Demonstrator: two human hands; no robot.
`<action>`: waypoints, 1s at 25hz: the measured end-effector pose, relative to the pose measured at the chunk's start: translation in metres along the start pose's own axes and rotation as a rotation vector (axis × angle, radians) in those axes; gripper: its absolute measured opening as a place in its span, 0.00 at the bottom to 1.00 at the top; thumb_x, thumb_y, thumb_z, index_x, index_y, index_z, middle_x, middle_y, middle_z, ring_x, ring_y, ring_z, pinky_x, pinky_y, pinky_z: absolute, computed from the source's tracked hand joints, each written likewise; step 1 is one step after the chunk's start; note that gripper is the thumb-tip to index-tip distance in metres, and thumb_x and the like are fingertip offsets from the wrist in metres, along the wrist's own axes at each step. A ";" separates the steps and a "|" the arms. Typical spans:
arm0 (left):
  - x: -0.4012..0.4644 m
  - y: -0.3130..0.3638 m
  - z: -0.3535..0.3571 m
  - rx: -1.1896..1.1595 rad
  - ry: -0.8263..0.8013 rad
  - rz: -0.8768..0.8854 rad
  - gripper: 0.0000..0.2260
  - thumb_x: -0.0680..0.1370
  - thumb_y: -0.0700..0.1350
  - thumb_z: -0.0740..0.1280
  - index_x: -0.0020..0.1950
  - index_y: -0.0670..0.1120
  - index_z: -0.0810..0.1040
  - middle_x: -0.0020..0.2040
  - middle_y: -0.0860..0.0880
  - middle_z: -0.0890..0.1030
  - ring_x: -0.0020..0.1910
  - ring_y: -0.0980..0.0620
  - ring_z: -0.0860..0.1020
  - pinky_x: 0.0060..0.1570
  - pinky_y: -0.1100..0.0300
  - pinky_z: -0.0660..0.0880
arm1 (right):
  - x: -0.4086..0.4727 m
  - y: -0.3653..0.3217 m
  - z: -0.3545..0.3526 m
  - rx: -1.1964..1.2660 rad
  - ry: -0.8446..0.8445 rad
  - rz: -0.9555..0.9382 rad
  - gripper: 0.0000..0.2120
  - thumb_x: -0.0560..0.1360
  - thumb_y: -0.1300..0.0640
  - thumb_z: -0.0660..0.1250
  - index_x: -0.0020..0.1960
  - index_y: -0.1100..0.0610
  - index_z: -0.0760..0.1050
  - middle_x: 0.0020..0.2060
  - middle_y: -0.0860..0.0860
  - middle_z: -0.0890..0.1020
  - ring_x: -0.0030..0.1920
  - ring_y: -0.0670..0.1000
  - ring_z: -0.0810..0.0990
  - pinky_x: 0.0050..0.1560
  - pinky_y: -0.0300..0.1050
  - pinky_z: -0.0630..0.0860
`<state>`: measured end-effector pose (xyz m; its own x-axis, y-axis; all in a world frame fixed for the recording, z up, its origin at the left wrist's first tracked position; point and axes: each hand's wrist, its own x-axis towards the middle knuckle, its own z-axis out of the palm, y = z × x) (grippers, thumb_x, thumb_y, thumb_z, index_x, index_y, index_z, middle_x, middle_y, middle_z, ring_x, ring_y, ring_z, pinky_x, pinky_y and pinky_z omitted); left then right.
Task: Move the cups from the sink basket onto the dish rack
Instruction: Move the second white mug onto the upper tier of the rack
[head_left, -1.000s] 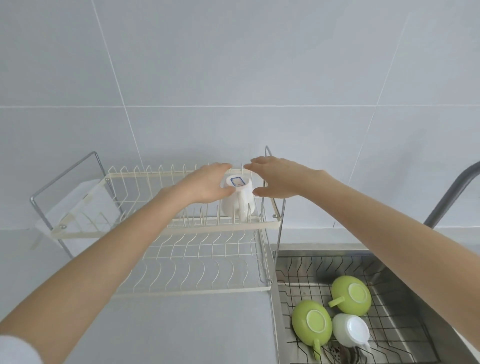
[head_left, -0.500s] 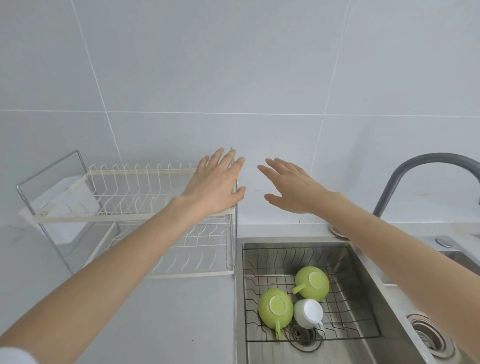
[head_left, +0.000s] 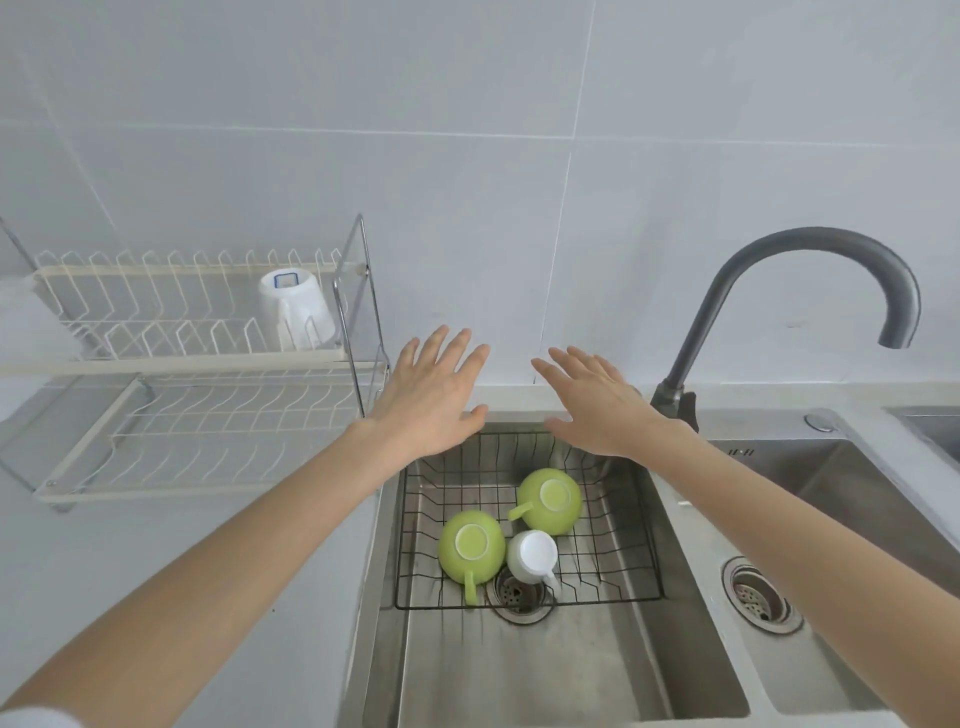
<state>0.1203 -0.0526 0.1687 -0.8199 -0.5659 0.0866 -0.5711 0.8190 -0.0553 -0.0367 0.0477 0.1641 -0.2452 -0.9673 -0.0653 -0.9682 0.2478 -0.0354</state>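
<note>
A white mug (head_left: 296, 310) stands upside down at the right end of the dish rack's (head_left: 156, 358) upper tier. In the black wire sink basket (head_left: 613, 519) lie three upturned cups: a green cup (head_left: 551, 500) at the back, a second green cup (head_left: 470, 546) at the front left, and a small white cup (head_left: 532, 556) beside it. My left hand (head_left: 431, 397) hovers flat over the basket's back left corner, fingers spread, holding nothing. My right hand (head_left: 597, 402) hovers over the back right corner, also open and empty.
A dark grey curved faucet (head_left: 779, 291) rises at the back right of the steel sink (head_left: 519, 670). A second basin with a drain (head_left: 756, 597) lies to the right. The rack's lower tier (head_left: 218, 421) holds nothing. White tiled wall behind.
Both hands let go of the white mug on the rack's upper tier and moved right and down to above the sink basket. The view swung right toward the sink.
</note>
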 end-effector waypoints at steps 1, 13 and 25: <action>0.003 0.007 0.010 -0.010 -0.032 0.001 0.29 0.78 0.53 0.55 0.75 0.46 0.48 0.78 0.44 0.48 0.76 0.43 0.46 0.74 0.46 0.47 | -0.002 0.008 0.010 0.016 -0.023 0.004 0.32 0.77 0.52 0.58 0.76 0.54 0.47 0.77 0.56 0.50 0.77 0.56 0.46 0.76 0.52 0.45; 0.033 0.056 0.139 -0.165 -0.414 -0.019 0.32 0.77 0.53 0.59 0.75 0.46 0.45 0.77 0.43 0.49 0.76 0.45 0.49 0.74 0.48 0.53 | 0.012 0.080 0.141 0.251 -0.312 0.050 0.32 0.77 0.54 0.61 0.75 0.56 0.50 0.76 0.56 0.56 0.76 0.56 0.55 0.76 0.51 0.54; 0.030 0.085 0.262 -0.350 -0.612 -0.082 0.33 0.75 0.47 0.64 0.74 0.47 0.49 0.75 0.49 0.57 0.71 0.45 0.61 0.66 0.51 0.67 | 0.027 0.066 0.265 0.614 -0.565 0.178 0.36 0.73 0.55 0.65 0.75 0.55 0.50 0.73 0.56 0.60 0.70 0.58 0.64 0.66 0.52 0.69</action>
<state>0.0368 -0.0246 -0.0941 -0.7084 -0.4950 -0.5031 -0.6701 0.6956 0.2592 -0.0939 0.0526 -0.1046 -0.1710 -0.7790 -0.6032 -0.6786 0.5370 -0.5012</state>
